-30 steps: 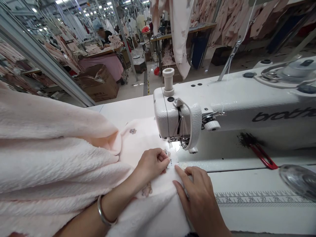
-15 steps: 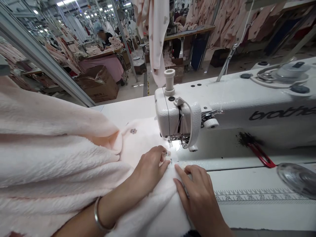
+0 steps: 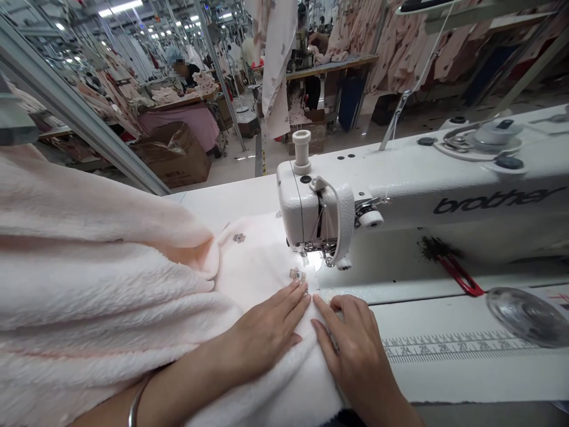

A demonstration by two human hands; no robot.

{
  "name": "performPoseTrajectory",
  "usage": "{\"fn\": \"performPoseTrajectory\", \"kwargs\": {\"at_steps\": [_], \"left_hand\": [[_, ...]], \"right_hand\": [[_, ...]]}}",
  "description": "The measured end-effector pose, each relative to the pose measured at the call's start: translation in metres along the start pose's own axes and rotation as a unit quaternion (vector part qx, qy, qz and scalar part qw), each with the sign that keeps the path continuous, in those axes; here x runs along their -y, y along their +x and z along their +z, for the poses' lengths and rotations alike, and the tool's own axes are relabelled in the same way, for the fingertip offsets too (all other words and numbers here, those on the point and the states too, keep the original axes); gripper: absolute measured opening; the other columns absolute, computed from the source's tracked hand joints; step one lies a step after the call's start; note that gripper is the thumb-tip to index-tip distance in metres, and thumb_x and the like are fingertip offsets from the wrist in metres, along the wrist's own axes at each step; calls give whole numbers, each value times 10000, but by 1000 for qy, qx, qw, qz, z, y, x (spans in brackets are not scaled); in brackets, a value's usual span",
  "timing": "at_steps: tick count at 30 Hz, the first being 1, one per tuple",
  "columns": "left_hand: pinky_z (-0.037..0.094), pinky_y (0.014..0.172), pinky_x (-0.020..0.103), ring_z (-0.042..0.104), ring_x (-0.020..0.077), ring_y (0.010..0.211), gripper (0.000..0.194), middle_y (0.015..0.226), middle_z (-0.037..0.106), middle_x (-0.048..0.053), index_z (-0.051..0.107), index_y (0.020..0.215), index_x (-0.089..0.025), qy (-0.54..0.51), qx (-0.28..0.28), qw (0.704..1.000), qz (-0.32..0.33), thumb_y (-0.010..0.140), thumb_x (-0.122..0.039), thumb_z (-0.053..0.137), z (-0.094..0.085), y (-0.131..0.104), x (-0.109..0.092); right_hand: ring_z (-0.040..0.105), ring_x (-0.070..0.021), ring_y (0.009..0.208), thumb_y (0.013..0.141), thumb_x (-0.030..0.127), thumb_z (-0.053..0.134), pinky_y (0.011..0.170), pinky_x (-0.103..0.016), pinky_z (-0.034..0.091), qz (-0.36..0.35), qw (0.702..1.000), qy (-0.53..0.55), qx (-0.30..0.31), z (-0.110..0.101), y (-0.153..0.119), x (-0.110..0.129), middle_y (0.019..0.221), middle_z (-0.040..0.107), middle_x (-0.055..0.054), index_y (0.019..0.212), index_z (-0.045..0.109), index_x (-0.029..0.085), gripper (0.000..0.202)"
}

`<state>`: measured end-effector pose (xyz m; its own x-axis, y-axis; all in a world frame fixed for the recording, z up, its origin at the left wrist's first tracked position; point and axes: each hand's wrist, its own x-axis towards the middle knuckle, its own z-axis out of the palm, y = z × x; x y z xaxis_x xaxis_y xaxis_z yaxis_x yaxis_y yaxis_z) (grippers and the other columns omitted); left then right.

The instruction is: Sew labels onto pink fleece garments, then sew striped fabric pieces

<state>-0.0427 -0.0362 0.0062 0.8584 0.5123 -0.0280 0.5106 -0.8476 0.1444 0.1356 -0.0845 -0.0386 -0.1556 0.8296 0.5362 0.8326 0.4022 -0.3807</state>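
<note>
Left hand [image 3: 271,326]: moved, for sure. Half a second ago the thumb and finger were apart beside a little printed tag; now it's laid flat, fingers stretched out and close together, palm down.
Little tag: can't see it any more, guessing it's under those left fingertips.
Bear print [image 3: 297,274]: in plain view now, just past the fingertips.
Right hand [image 3: 355,338]: basically hasn't budged. Thumb and pointer a bit apart on the cloth, other fingers curled; can't tell if those curled ones have hold of anything.
Cloth [image 3: 249,255]: pale pink and fluffy, heaped over the left end of the desk [image 3: 466,379] and running in front of the needle end. Both hands are on it, between the machine and the desk's front edge.
What it means: looks like pinching has given way to pressing flat, so I'd say that patch is being kept smooth and steady.
Sewing machine [image 3: 400,184]: more of its lettering shows, so the head camera's probably turned slightly right.
Ruler [image 3: 435,349]: printed along the desk's front edge, right of the right hand.
Red brush [image 3: 460,276]: lying behind the ruler, well apart from both hands.
</note>
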Motion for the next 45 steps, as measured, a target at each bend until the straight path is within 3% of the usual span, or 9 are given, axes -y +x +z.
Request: {"fn": "performPoseTrajectory", "kwargs": {"at_steps": [9, 19, 38, 45], "left_hand": [[347, 1091, 405, 253, 280, 1358, 518, 1428, 330, 214, 289, 1381, -40, -4, -9, 1000, 4, 923, -242, 422, 1, 0, 0], [322, 1109, 410, 231, 278, 1368, 571, 1440, 312, 211, 235, 1401, -48, 9, -32, 999, 2, 918, -282, 431, 8, 5, 23], [325, 1112, 426, 245, 265, 1369, 493, 1441, 326, 185, 322, 1362, -89, -1, -35, 999, -14, 927, -302, 413, 1, 11, 39], [375, 1082, 424, 302, 288, 1342, 481, 1381, 406, 219, 365, 1318, -29, 28, -25, 999, 5, 933, -314, 397, -4, 14, 40]], "right_hand": [[471, -250, 877, 891, 166, 475, 704, -373, 406, -13, 998, -54, 3, 1, 1, 3, 884, 499, -113, 1155, 567, 60, 298], [463, -245, 780, 882, 209, 449, 673, -371, 416, -72, 986, -117, 90, 5, 30, -13, 821, 517, -109, 1129, 588, 65, 317], [486, -248, 796, 902, 237, 427, 727, -385, 417, -54, 986, -144, 65, 19, 38, -19, 935, 569, -134, 1142, 590, 95, 322], [475, -224, 727, 917, 250, 412, 683, -364, 406, -60, 986, -140, 69, 15, 37, -20, 833, 558, -110, 1127, 603, 108, 316]]}}
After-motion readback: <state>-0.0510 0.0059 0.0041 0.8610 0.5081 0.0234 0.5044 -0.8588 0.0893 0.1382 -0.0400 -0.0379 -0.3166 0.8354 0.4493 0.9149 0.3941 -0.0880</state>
